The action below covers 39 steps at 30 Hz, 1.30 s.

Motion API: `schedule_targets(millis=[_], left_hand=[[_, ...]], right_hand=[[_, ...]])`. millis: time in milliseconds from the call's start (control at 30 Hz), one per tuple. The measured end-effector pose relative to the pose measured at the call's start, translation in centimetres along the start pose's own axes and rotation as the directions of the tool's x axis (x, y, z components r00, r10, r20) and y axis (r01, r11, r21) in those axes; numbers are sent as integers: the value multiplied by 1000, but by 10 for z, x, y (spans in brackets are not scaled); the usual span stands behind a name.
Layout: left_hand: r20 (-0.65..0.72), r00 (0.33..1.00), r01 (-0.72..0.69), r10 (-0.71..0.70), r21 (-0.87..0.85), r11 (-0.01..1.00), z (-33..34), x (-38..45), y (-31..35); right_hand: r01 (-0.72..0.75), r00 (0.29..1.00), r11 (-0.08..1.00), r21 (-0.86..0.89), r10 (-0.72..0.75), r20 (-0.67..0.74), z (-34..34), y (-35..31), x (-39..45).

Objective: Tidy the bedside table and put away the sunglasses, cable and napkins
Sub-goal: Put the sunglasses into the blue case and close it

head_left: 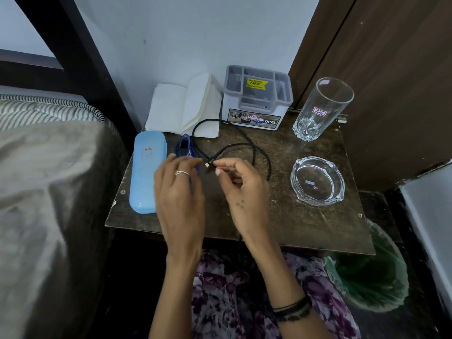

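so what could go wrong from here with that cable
1. The black cable loops loosely across the bedside table near the glass ashtray and the tall glass; pulling it in fast might drag or tip them.
2. One loop lies over the napkins and may shift them.

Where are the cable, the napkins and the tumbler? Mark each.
cable point(254, 152), head view, on its black loop.
napkins point(171, 106), head view, on the top sheet.
tumbler point(318, 111), head view, on its side wall.

Silver ring point(181, 172) on left hand point(179, 192), black bracelets point(292, 310) on right wrist, purple floral garment point(244, 294).
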<state>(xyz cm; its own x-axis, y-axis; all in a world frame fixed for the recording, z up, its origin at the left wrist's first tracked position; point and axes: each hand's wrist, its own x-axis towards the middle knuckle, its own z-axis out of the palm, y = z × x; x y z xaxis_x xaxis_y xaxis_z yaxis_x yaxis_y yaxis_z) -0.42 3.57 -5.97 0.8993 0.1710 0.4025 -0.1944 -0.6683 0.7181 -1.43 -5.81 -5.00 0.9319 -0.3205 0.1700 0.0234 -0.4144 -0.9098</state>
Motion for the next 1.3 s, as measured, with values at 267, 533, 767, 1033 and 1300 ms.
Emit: schedule_targets(millis=[267,533,767,1033,1300], left_hand=[[-21,966,255,-258,245,935,-20,9,-34],[-58,965,261,-256,106,959,-24,10,-26],[-72,994,84,-83,14,996,-19,4,13],[151,986,105,-72,-226,968,16,-29,58],[420,907,257,-11,-535,805,42,-56,60]], right_hand=[[8,998,1000,-4,-7,67,17,-4,-7],[-13,999,1000,12,12,48,14,-5,-7],[-158,987,959,234,154,38,-2,-12,-1],[-303,939,873,383,342,-35,-40,9,5],[-446,889,892,71,432,154,-77,33,20]])
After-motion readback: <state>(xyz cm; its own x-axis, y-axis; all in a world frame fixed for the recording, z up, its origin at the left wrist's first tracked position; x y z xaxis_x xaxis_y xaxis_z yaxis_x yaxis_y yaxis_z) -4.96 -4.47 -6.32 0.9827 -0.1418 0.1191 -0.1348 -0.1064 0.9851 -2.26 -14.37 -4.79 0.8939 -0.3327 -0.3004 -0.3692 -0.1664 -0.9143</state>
